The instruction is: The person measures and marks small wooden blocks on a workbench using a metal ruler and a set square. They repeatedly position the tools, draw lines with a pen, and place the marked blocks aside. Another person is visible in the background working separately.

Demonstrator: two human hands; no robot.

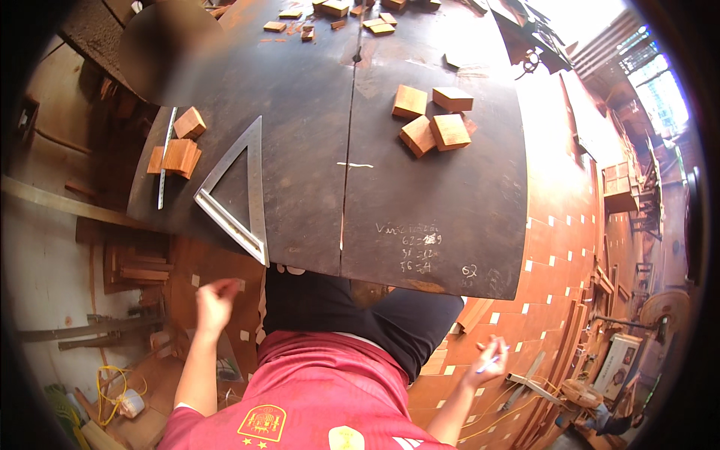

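My right hand, off to the right below the table, is closed around a slim blue-and-white pen. On the other side my left hand hangs in the air short of the table's near edge. Its fingers are loosely stretched out, and I see nothing in them. A metal set square lies flat on the dark tabletop, nearest to my left hand. Left of it, a thin steel ruler rests by several small wooden blocks. Another group of wooden blocks sits toward the right.
More small wood offcuts are scattered along the far end of the table. White chalk marks show near its front right corner. Reddish tiled floor runs along the right. A yellow cord lies at lower left. Another person is at far lower right.
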